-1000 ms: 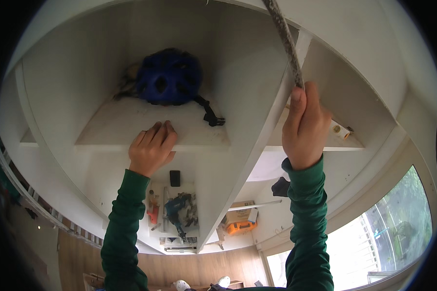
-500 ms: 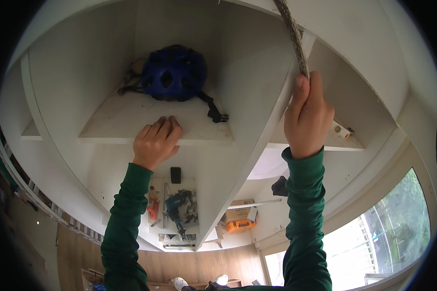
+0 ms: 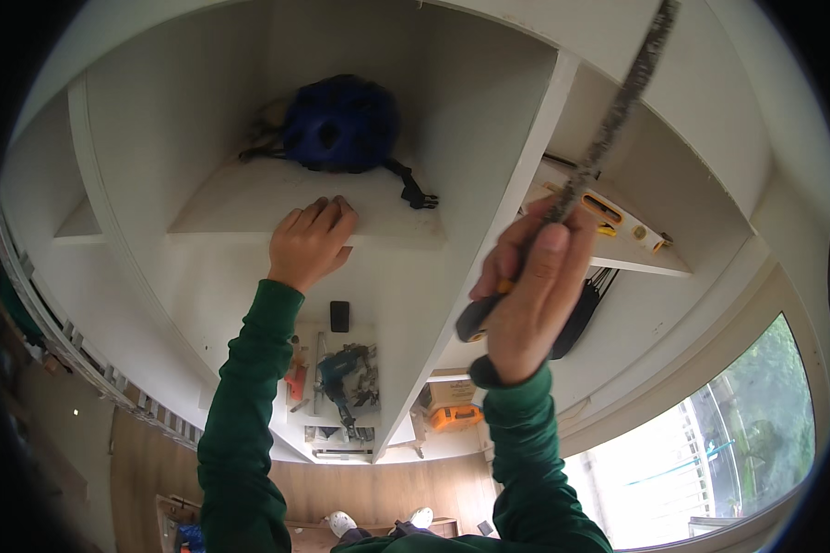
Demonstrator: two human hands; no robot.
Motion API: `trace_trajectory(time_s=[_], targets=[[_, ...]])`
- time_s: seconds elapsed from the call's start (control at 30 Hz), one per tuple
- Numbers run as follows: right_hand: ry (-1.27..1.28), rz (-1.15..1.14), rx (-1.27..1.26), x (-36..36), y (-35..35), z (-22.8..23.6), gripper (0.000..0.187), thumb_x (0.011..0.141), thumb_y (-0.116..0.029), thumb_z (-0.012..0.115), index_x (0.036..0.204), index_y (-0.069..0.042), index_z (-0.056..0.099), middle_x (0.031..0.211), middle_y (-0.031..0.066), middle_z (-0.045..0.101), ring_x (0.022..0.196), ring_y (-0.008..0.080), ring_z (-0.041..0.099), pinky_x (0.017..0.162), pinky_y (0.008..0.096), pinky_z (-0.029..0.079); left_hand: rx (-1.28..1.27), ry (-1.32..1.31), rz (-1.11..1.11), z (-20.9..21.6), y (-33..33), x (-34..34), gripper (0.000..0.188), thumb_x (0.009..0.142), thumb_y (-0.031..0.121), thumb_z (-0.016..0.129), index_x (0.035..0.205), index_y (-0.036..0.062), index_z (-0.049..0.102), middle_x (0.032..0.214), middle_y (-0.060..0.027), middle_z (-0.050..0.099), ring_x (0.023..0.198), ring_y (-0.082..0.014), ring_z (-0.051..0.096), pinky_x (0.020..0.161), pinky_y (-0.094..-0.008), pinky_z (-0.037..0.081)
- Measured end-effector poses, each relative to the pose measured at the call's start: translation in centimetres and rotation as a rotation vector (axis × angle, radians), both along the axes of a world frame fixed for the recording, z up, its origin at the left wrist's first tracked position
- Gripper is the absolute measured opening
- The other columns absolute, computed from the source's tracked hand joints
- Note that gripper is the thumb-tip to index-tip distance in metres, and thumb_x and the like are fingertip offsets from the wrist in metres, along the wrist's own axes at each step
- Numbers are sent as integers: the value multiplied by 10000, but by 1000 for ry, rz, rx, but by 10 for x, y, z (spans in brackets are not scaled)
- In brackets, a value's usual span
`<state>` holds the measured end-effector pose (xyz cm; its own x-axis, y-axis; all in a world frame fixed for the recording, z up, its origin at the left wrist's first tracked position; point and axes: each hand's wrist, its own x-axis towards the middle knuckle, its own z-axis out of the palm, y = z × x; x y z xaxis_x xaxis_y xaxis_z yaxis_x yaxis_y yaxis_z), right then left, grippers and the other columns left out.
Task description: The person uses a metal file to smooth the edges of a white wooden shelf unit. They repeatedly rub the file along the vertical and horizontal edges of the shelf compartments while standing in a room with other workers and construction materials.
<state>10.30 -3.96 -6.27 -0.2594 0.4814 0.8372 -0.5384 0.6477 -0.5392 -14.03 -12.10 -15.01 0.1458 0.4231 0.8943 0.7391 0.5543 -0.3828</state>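
My right hand [image 3: 537, 290] is wrapped round the dark handle [image 3: 478, 318] of a long, narrow tool. Its thin, speckled blade [image 3: 609, 129] points up and to the right, somewhat blurred; the tool's exact kind is unclear. The hand is in front of the upright divider and the right-hand shelf. My left hand [image 3: 312, 241] grips the front edge of the middle shelf [image 3: 221, 217], fingers curled on top and thumb lower down. Behind those fingers sits a blue bike helmet [image 3: 341, 124] with a dangling black strap buckle [image 3: 420, 196].
A spirit level [image 3: 622, 219] lies on the right shelf. Lower down are a small black box-shaped thing [image 3: 339, 316], a teal power tool [image 3: 341, 373] among other tools, and an orange case [image 3: 455, 417]. A ladder [image 3: 138, 401] is at left, a window [image 3: 756, 415] at right.
My right hand has come down and left, turning so that the tool's handle shows and its blade tilts right. The left hand stays at the shelf edge; the view has shifted slightly.
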Motion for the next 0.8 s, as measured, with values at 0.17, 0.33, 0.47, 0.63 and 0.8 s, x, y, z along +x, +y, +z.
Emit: trace_trajectory(time_s=[0.17,0.33,0.47,0.63,0.8], targets=[[90,106,-80,-64,-25,5,342,1090,-350,358,1168,-23,421,666,3,414,474,45,348,416,205,306,-52,-216,-146,11,-5,12,456,573,130,734,1014,87,625,979,-54,681,861,-217,655,705,-344,518],[163,95,-139,-92,-27,5,344,1090,-354,361,1133,-25,453,665,-14,417,496,35,376,422,197,321,-396,-371,-181,40,-27,4,486,593,159,776,1039,68,604,1064,-83,648,929,-277,624,773,-397,521],[155,46,-139,-100,-34,-1,292,1092,-265,357,1079,-4,489,590,33,485,493,96,453,487,259,374,-368,-291,-256,50,-31,-6,490,638,220,808,1050,69,591,1039,-93,630,977,-287,605,833,-388,520],[264,-52,-105,-118,-32,-4,361,1092,-353,346,1003,-33,487,657,-19,454,488,36,383,418,204,328,-430,-392,-175,43,-27,-11,580,650,269,813,1132,76,556,1131,-111,604,1080,-303,569,880,-439,498],[363,-109,-107,-121,-26,10,362,1091,-357,351,959,-38,461,653,-10,464,482,43,388,418,205,328,-439,-356,-175,42,-26,-14,597,659,267,814,1159,83,545,1160,-114,589,1097,-310,560,875,-455,493]])
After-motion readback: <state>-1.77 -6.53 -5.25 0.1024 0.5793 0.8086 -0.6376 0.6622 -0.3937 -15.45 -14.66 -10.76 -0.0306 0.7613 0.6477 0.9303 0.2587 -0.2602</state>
